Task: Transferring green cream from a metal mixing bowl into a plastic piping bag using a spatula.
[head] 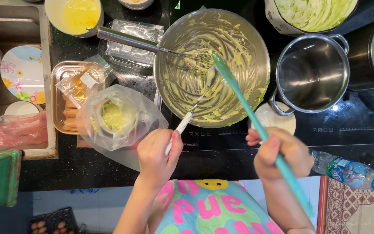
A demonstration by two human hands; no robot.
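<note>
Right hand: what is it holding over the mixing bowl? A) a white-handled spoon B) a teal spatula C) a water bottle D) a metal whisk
B: the right hand grips a teal spatula whose tip reaches into the mixing bowl.

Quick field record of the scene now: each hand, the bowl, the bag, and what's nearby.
left hand: holds a white-handled spoon, tip in the bowl
right hand: holds a teal spatula, blade over the bowl
steel bowl: smeared with pale green cream, whisk resting inside
plastic bag: open, green cream inside
nearby: empty steel pot, water bottle
</note>
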